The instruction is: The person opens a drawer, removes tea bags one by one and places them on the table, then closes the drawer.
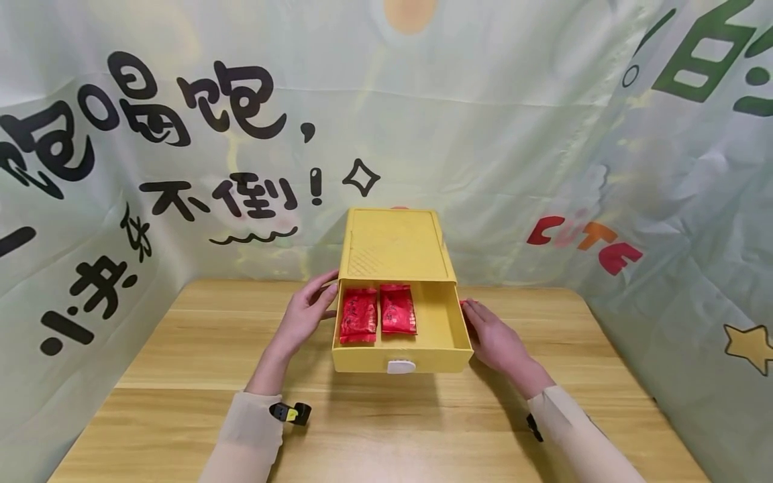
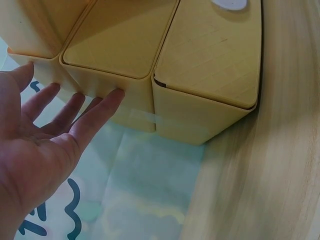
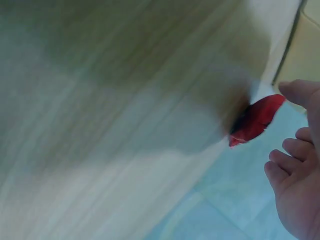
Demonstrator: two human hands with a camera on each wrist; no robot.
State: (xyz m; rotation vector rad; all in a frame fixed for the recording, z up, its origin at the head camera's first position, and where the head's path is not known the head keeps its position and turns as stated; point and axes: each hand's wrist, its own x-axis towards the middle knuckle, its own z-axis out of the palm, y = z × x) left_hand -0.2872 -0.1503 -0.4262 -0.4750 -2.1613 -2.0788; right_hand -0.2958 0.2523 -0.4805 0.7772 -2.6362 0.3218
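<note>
A yellow drawer cabinet [image 1: 395, 245] stands on the table with its top drawer [image 1: 362, 362] pulled out toward me. Two red packets [image 1: 359, 315] lie side by side in the drawer's left and middle part. My left hand [image 1: 304, 312] is at the cabinet's left side; in the left wrist view its fingers [image 2: 107, 105] are spread, tips right at the yellow side wall. On the other side my right hand [image 1: 495, 339] is beside the drawer. Another red packet [image 3: 257, 120] is near my right thumb [image 3: 295, 91], the other fingers loosely bent.
Two closed drawers [image 2: 122, 37] show under the open one in the left wrist view. A white handle [image 1: 401, 367] sits on the open drawer's front. Wood table [image 1: 211, 349] extends to both sides; printed cloth [image 1: 483, 134] hangs behind and around it.
</note>
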